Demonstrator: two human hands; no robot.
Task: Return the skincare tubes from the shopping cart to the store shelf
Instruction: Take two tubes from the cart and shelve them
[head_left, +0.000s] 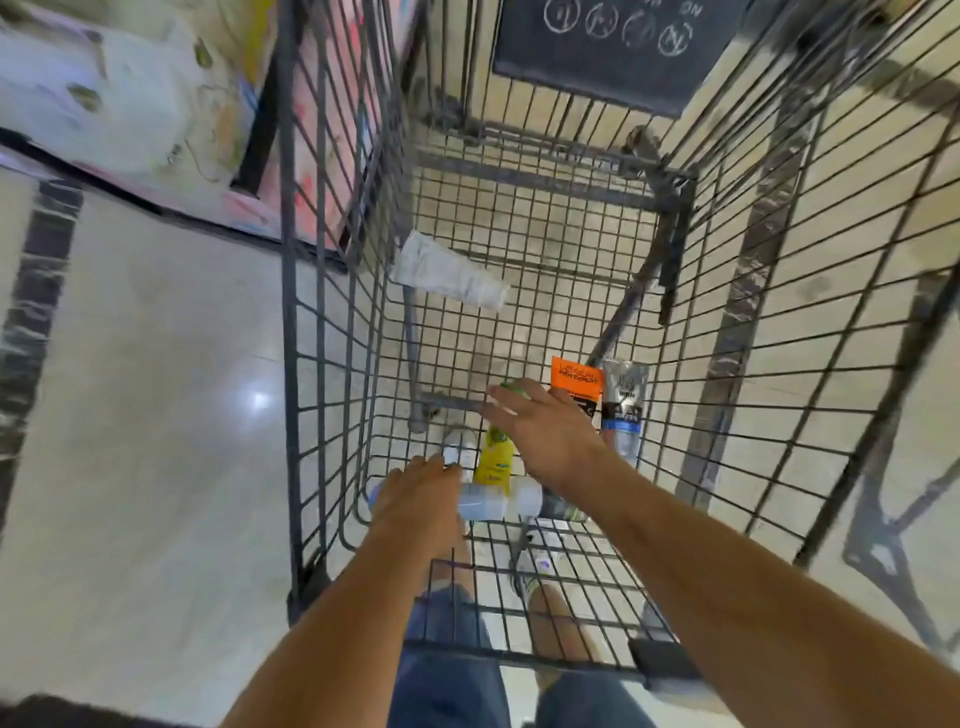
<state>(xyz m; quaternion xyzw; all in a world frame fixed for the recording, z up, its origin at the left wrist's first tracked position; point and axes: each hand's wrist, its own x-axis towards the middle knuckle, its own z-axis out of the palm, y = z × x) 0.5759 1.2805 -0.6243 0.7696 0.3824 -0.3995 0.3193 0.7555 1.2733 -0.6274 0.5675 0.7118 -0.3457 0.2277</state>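
Observation:
Several skincare tubes lie on the floor of the wire shopping cart (332, 364). My left hand (421, 493) reaches down at the cart's near end and lies over a pale blue tube (483, 506), with its fingers extended toward a white tube (460, 447). My right hand (545, 431) hovers with fingers spread above a yellow tube (493, 460). Just beyond the right hand lie an orange tube (574, 374) and a silver tube (626, 400). A larger white tube (447, 273) rests farther off, against the cart's left wall.
A store shelf (130, 104) with blurred white and pink packages stands to the cart's left. A dark sign panel (613, 57) hangs on the cart's far end. Glossy cream floor tiles (156, 415) surround the cart. My knees and a shoe show beneath the cart's near end.

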